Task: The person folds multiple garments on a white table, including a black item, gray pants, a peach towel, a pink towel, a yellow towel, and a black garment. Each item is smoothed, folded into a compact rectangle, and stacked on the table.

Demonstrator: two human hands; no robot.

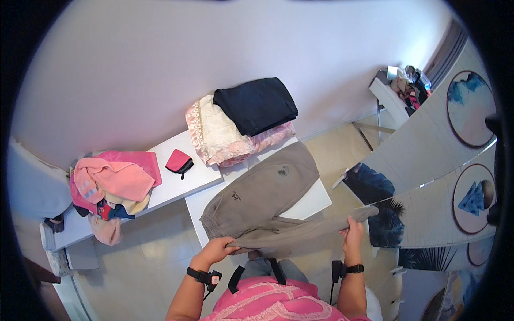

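Observation:
A pair of grey-brown sweatpants [257, 186] lies partly over a white table [311, 200], its elastic waistband towards the left. My left hand [215, 250] pinches the near edge of the fabric close to the waistband. Farther right, my right hand [352, 232] grips the near leg by its lower end, and the cuff hangs past my fingers. Between my hands the leg is stretched and lifted off the table's near side. The other leg rests flat, with a small emblem on it and a printed mark near the waist.
Behind the sweatpants, folded dark trousers [261, 104] rest on cream-and-pink ruffled bedding [217, 132]. A pink-and-black pouch [179, 161] sits on a white bench [160, 196], left of it a heap of towels and clothes [114, 180]. A printed folding screen [429, 160] stands on the right.

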